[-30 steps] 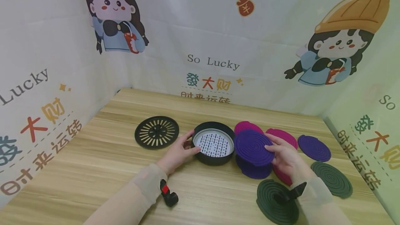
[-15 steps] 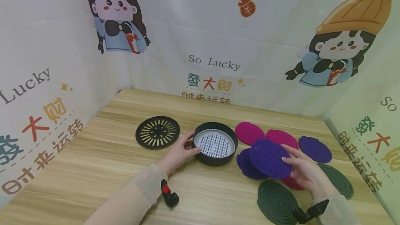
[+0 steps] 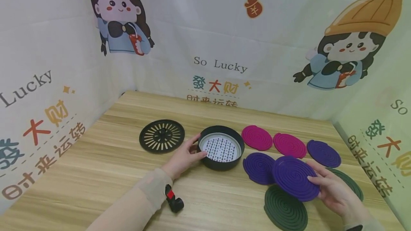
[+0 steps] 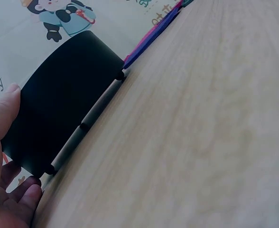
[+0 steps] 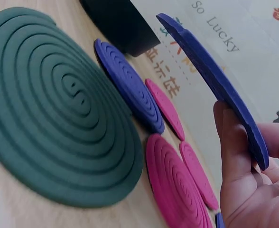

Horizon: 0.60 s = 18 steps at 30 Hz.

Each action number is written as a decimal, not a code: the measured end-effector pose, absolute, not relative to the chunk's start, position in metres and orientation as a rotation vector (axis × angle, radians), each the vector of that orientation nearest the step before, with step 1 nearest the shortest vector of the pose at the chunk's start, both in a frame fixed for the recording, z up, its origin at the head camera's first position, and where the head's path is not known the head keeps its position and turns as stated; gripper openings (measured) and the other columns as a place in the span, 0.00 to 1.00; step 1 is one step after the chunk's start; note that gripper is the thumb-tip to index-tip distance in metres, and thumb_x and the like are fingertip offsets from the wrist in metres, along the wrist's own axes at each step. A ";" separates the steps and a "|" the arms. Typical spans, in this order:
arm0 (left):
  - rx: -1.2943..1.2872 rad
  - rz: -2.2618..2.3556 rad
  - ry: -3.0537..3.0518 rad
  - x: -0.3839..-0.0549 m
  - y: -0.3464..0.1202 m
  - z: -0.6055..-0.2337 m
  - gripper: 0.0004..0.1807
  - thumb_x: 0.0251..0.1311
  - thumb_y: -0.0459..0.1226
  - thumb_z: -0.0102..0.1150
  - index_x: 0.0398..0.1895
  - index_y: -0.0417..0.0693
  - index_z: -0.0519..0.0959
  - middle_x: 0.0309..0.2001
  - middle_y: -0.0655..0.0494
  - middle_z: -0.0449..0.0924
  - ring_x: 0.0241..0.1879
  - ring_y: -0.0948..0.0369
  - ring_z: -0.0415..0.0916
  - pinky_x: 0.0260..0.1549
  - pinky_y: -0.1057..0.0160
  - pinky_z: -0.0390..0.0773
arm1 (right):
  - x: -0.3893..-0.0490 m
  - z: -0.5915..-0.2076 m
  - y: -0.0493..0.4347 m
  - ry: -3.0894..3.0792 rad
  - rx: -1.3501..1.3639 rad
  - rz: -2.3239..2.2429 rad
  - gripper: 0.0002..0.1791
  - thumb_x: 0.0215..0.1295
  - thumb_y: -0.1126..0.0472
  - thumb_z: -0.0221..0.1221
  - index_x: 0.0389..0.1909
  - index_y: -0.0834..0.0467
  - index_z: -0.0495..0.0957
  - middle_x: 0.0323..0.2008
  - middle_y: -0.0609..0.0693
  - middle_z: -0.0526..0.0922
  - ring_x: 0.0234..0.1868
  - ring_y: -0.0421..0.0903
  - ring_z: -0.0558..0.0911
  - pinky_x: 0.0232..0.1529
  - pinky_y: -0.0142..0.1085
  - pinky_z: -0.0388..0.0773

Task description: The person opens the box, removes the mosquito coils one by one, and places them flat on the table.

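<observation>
A purple mosquito coil (image 3: pixel 293 178), a flat spiral disc, is pinched at its right edge by my right hand (image 3: pixel 335 191). It is raised and tilted; the right wrist view shows the coil (image 5: pixel 215 76) edge-on between thumb and fingers. My left hand (image 3: pixel 183 158) grips the left side of a round black mosquito coil holder (image 3: pixel 219 164) with a pale, perforated inner base. The left wrist view shows the thumb on the holder's wall (image 4: pixel 63 99) and fingers at its foot. Beneath the held coil lie a green coil (image 3: pixel 285 211) and another purple coil (image 3: pixel 256 168), both partly overlapped.
Left of the holder lies a black slotted lid (image 3: pixel 162 135). Two pink coils (image 3: pixel 290 145), a purple coil (image 3: pixel 324 153) and a green coil (image 3: pixel 353 186) lie at the right. Another pink coil (image 5: pixel 175 185) shows in the right wrist view. Printed cloth (image 3: pixel 179 27) surrounds the table.
My right hand has carried the purple coil right and toward me, away from the holder, uncovering a pink coil and the lower purple one. My left hand stays on the holder.
</observation>
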<state>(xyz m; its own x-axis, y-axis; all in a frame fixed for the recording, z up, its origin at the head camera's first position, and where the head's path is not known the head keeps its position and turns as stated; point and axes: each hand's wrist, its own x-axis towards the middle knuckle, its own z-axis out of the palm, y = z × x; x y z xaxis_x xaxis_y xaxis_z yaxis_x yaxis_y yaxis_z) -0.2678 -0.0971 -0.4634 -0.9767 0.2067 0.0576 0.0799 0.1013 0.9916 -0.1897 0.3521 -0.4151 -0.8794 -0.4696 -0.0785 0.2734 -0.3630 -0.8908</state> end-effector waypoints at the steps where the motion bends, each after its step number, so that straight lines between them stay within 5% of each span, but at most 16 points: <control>1: 0.291 2.022 2.259 -0.268 -0.097 -0.463 0.42 0.56 0.36 0.68 0.74 0.50 0.59 0.63 0.41 0.69 0.59 0.49 0.69 0.51 0.57 0.75 | -0.188 -0.416 0.354 1.422 -0.262 -2.253 0.29 0.72 0.76 0.39 0.54 0.43 0.79 0.51 0.40 0.80 0.42 0.38 0.82 0.39 0.30 0.79; 18: 0.267 2.013 2.249 -0.265 -0.096 -0.462 0.43 0.56 0.37 0.68 0.74 0.50 0.57 0.63 0.42 0.69 0.61 0.50 0.68 0.53 0.56 0.73 | -0.172 -0.433 0.407 1.306 -0.300 -2.067 0.33 0.74 0.74 0.32 0.58 0.40 0.78 0.52 0.45 0.81 0.46 0.44 0.83 0.44 0.37 0.80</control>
<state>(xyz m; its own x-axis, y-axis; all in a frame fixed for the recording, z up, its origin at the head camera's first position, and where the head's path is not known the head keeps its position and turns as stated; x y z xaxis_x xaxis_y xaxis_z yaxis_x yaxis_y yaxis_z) -0.2648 -0.0962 -0.4617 -0.9783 0.2043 0.0343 0.0567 0.1050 0.9929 -0.1721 0.4074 -0.4331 -0.7523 -0.6412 -0.1511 0.4117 -0.2786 -0.8677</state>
